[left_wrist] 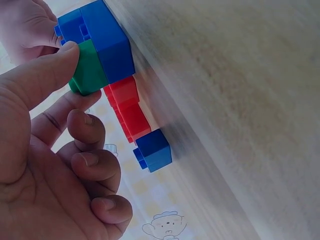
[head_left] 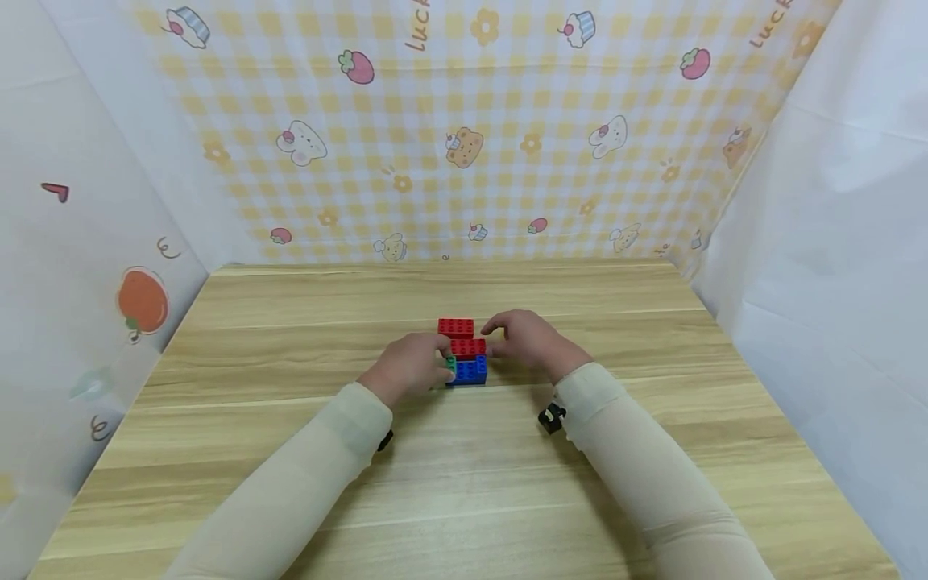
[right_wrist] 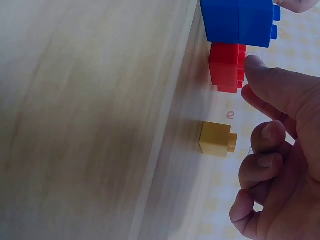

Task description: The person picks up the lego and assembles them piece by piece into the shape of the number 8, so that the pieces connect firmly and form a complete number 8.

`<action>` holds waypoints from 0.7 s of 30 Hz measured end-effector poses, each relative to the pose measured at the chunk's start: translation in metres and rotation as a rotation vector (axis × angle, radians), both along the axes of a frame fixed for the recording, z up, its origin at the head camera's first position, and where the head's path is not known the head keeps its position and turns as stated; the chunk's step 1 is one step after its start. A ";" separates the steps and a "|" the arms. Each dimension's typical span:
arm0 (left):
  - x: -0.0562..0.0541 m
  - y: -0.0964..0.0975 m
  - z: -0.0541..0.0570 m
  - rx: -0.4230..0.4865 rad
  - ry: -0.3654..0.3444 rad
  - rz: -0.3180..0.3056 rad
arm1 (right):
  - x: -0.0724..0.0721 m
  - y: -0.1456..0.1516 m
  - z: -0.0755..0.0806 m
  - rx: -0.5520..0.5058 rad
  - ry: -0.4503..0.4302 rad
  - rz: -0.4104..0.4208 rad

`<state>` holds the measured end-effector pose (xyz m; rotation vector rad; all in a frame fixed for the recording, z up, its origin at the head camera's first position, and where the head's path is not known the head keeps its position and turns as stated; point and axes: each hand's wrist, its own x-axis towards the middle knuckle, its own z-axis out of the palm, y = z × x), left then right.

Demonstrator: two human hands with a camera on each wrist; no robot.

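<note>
My left hand (head_left: 415, 364) pinches a small green brick (left_wrist: 91, 70) between thumb and index finger, its other fingers curled loosely. That brick sits on the left end of a long blue brick (head_left: 468, 375), whose right end bears a small blue brick (head_left: 482, 362). Just behind lies a red brick (head_left: 468, 348), with a second red brick (head_left: 456, 326) farther back. To the right of these, my right hand (head_left: 532, 342) holds nothing. Its thumb and index finger are apart, the thumb tip beside the nearer red brick in the right wrist view.
A small yellow brick (right_wrist: 215, 140) stands beyond the red ones in the right wrist view. Another small blue brick (left_wrist: 155, 151) shows in the left wrist view. The wooden table (head_left: 464, 499) ends at a checked cloth (head_left: 507, 185), with white cloth along both sides.
</note>
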<state>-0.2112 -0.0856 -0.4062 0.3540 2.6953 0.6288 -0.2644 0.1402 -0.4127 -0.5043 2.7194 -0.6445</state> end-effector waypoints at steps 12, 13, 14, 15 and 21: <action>0.000 0.000 -0.002 0.006 -0.001 0.007 | -0.007 -0.003 -0.006 0.032 -0.029 0.026; 0.000 0.000 -0.002 0.006 -0.001 0.008 | -0.007 -0.004 -0.006 0.032 -0.030 0.024; 0.000 0.000 -0.002 0.006 0.000 0.007 | -0.007 -0.004 -0.006 0.035 -0.030 0.025; 0.000 0.000 -0.002 0.006 0.001 0.007 | -0.007 -0.004 -0.007 0.037 -0.029 0.025; 0.000 0.000 -0.001 0.005 0.007 0.005 | -0.005 -0.006 -0.005 0.054 -0.019 0.041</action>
